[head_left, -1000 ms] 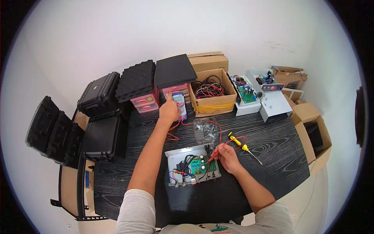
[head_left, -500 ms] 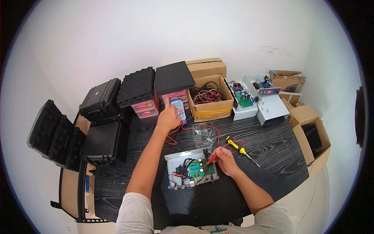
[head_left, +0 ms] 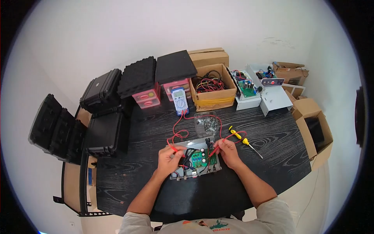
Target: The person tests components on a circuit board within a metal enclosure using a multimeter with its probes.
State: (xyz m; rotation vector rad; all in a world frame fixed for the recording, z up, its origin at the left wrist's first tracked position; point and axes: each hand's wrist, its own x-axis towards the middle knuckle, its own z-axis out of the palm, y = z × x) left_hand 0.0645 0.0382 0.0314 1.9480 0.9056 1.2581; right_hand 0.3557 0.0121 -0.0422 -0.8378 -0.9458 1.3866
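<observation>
A metal chassis (head_left: pixel 189 144) with a green circuit board (head_left: pixel 197 160), black cables and round capacitors lies before me on the table. At its left side my left hand (head_left: pixel 168 159) is closed on a red test probe (head_left: pixel 173 148). My right hand (head_left: pixel 226 149) pinches a second red probe (head_left: pixel 214 151), its tip pointing down at the board's right part. Red leads run from both probes to the blue-and-white multimeter (head_left: pixel 180 102), which stands leaning at the back. Behind the chassis is a clear tray (head_left: pixel 200 129) of small screws.
Yellow-handled screwdrivers (head_left: pixel 245 142) lie right of the chassis. Along the back stand pink drawer boxes (head_left: pixel 148 98), a cardboard box (head_left: pixel 213 103) of cables and opened white device housings (head_left: pixel 275 99). Black hard cases (head_left: pixel 106 134) stack at the left. Another open carton (head_left: pixel 306 134) stands at the right edge.
My left hand has come back from the multimeter to the chassis and now holds a red probe. My right hand keeps its probe at the board's right side. The view has shifted slightly.
</observation>
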